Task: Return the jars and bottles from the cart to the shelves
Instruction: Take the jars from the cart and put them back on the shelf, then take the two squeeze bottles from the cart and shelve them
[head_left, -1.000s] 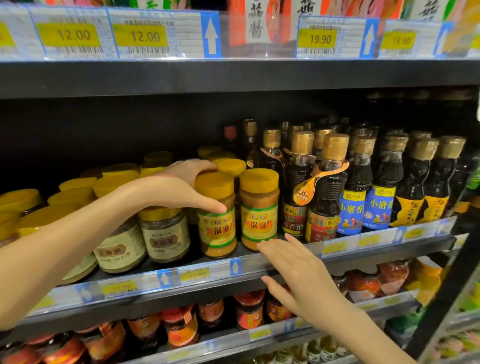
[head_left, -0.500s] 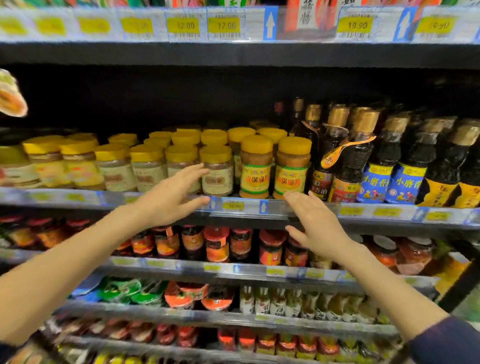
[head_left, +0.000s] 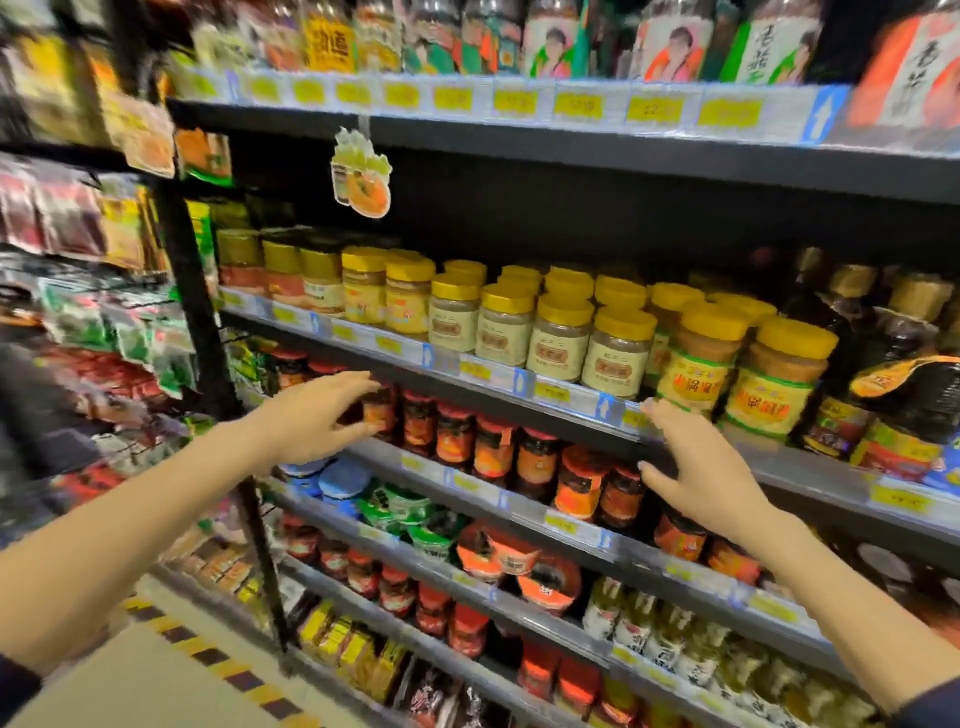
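Yellow-lidded jars (head_left: 558, 332) stand in rows on a dark shelf (head_left: 519, 382) with blue price strips. Two orange-labelled jars (head_left: 769, 384) stand at the right end of that row, beside dark sauce bottles (head_left: 883, 395). My left hand (head_left: 317, 415) is held out empty, fingers spread, in front of the red-lidded jars (head_left: 452, 436) one shelf lower. My right hand (head_left: 696, 467) hovers open just below the shelf edge, under the orange-labelled jars. Neither hand touches a jar. The cart is out of sight.
More jars, green packets (head_left: 410, 514) and small bottles (head_left: 660, 629) fill the lower shelves. A paper tag (head_left: 361, 174) hangs from the top shelf. A black upright post (head_left: 208, 338) splits off racks of packets at left. Yellow-black floor tape (head_left: 218, 660) runs below.
My left hand has let go of the yellow-lidded jar and both hands have drawn back from the shelf. The view has pulled away and swung left, showing more shelves.
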